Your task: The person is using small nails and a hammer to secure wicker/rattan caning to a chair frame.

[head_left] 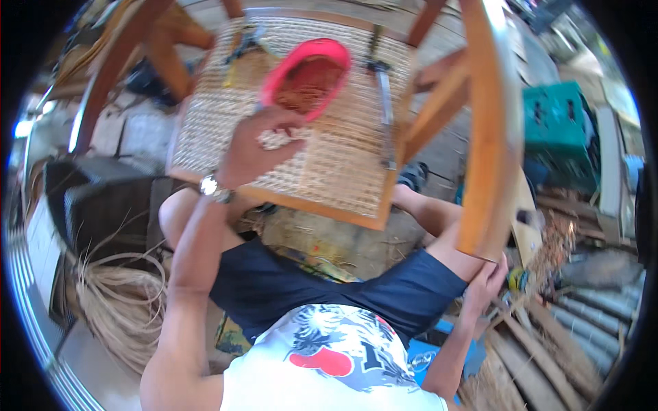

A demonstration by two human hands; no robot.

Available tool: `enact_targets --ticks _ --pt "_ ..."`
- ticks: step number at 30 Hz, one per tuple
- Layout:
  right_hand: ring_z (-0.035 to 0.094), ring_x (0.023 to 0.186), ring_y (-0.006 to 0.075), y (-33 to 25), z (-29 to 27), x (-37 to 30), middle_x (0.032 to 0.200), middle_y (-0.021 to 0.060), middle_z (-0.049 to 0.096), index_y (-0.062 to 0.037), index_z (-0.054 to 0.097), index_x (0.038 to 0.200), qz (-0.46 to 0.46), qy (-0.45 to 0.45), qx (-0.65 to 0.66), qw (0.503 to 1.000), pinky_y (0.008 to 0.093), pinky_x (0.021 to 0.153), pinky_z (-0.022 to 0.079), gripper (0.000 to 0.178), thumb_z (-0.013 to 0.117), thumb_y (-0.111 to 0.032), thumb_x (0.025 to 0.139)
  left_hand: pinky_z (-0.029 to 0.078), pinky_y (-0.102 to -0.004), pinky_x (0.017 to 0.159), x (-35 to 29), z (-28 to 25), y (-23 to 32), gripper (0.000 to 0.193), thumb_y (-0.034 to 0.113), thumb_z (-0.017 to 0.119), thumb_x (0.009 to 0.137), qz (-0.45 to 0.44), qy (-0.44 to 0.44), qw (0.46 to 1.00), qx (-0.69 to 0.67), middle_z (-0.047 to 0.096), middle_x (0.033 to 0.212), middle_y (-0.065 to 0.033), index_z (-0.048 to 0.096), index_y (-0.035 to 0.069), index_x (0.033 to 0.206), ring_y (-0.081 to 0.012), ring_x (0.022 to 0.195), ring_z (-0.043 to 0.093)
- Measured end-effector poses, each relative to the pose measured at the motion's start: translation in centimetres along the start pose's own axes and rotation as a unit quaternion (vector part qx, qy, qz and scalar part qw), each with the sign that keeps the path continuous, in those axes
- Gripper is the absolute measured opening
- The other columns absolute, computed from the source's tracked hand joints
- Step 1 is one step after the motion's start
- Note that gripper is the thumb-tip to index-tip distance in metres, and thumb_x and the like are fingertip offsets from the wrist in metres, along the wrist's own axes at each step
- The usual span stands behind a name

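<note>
A woven cane panel in a wooden frame lies before me, with wooden chair legs rising around it. On it rests a pink tub with reddish-brown stuff inside. My left hand, with a watch at the wrist, is over the panel at the tub's near end. Its fingers and thumb curl around a whitish crumpled wad, blurred. To the tub's right lies a hammer. Low on the right, my right hand has its fingers bent at the near end of a wooden leg.
A bundle of pale cane strands lies at the left, by a dark box-like piece. Right of the chair stands a green crate. Wooden boards and shavings cover the floor at lower right. My bent legs flank the panel.
</note>
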State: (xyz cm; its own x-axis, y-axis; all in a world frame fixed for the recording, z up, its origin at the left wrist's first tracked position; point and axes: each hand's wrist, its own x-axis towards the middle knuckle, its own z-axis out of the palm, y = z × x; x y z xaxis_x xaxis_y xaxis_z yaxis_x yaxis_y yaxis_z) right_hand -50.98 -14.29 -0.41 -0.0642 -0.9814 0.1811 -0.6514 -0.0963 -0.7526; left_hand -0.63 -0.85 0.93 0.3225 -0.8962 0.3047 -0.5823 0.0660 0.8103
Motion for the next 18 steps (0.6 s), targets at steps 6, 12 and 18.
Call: enact_targets --ticks 6,12,18 --pt "0.061 0.113 0.0182 -11.7 2.7 -6.4 0.118 0.0104 0.066 0.0018 0.062 0.125 -0.228 -0.156 -0.062 0.959 0.0346 0.099 0.049 0.023 0.058 -0.012 0.107 0.056 -0.0301 0.078 -1.5 -0.3 1.4 0.035 0.007 0.087 0.08 0.022 -0.013 0.999 -0.03 0.073 0.106 -0.0065 0.074 0.005 0.113 -0.0149 0.087 0.07" --pt "0.061 0.1 0.0095 -18.3 12.3 -8.5 0.107 0.0037 0.067 -0.0001 0.064 0.122 0.017 -0.423 0.332 0.843 0.0261 0.091 0.048 0.022 0.06 -0.016 0.108 0.056 -0.0324 0.075 -2.3 -0.3 2.7 0.035 0.013 0.087 0.079 0.068 -0.035 0.994 -0.083 0.073 0.103 -0.0081 0.074 0.005 0.111 -0.017 0.085 0.07" --pt "0.061 0.096 0.0073 -21.3 17.1 -8.1 0.103 0.0014 0.069 -0.0029 0.068 0.112 0.118 -0.489 0.372 0.78 0.0259 0.086 0.048 0.023 0.065 -0.025 0.105 0.057 -0.0336 0.078 -2.8 0.5 2.6 0.036 0.013 0.087 0.078 0.092 -0.065 0.987 -0.114 0.073 0.104 -0.0093 0.075 0.006 0.112 -0.019 0.088 0.07"
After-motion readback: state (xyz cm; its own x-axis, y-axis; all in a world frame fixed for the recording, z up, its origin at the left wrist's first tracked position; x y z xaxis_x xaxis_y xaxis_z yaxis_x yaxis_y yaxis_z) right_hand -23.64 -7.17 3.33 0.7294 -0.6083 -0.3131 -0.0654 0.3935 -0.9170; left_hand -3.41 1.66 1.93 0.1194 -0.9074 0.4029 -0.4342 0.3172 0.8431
